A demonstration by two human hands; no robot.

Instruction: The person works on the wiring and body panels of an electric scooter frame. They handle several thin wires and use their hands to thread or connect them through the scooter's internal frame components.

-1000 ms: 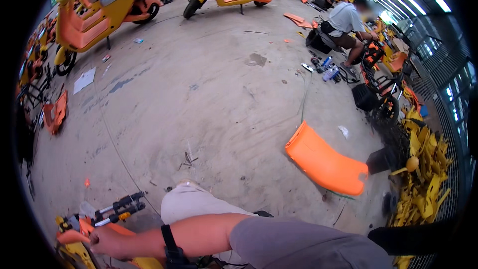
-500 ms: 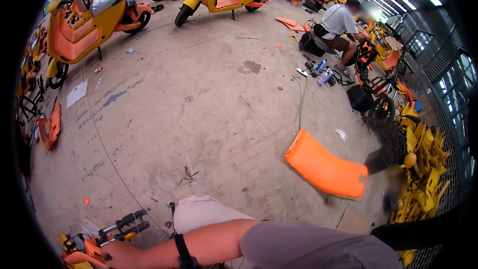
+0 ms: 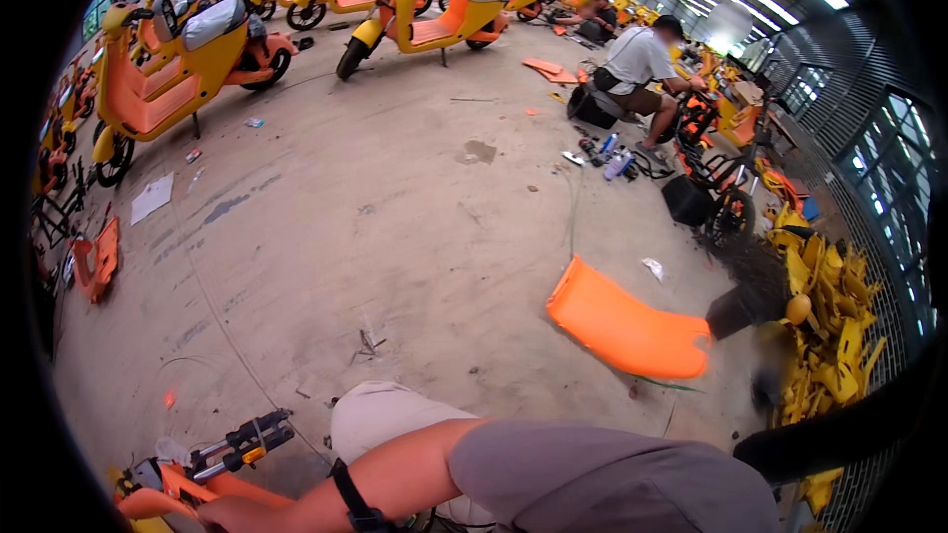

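Note:
My right arm, in a grey sleeve with a black strap round the forearm, reaches across to the lower left. My right hand is at an orange body panel of a partly stripped scooter. Its fingers are hidden behind the hand and cut off by the lower edge, so their grip does not show. Just beyond the hand a front fork with metal tubes and black lower legs sticks out from the panel. My knee in pale trousers is beside the forearm. My left hand is out of sight.
A curved orange panel lies on the concrete floor ahead. Yellow plastic parts are heaped at the right. A seated co-worker is at a stripped scooter, beside bottles. Yellow-orange scooters stand at the far left and back.
The floor and everything on it appear shifted slightly left in the view. My right hand sits a little lower, still at the orange body panel, and more of the fork's surroundings shows.

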